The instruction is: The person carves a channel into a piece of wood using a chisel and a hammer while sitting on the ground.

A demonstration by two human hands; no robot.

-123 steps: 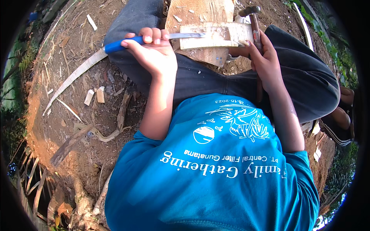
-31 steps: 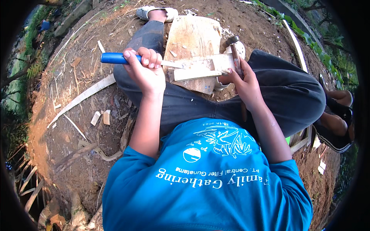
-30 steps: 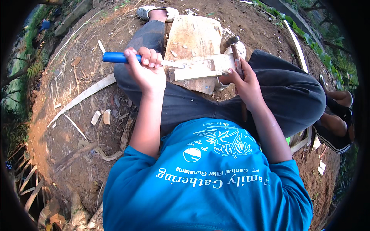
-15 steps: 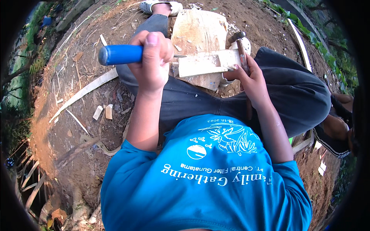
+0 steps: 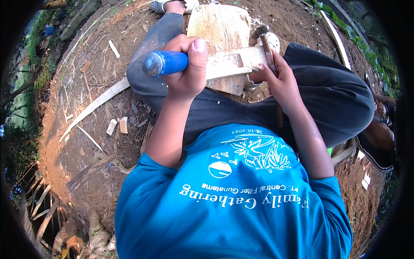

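Head view: left hand [image 5: 187, 71] grips blue-handled knife [image 5: 166, 62]; right hand [image 5: 280, 84] clamps half-carved wood piece [image 5: 235, 62] at twelve o'clock.

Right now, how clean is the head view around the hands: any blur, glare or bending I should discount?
Head view: even daylight, no glare, soft shadows. The left hand on the blue handle and the right hand by the pale wood piece look sharp. Straight strips like the long wood sliver bow toward the rim, where a black vignette darkens the picture.

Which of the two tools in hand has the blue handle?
The one in the left hand: its blue handle. The right hand's hammer has a dark handle.
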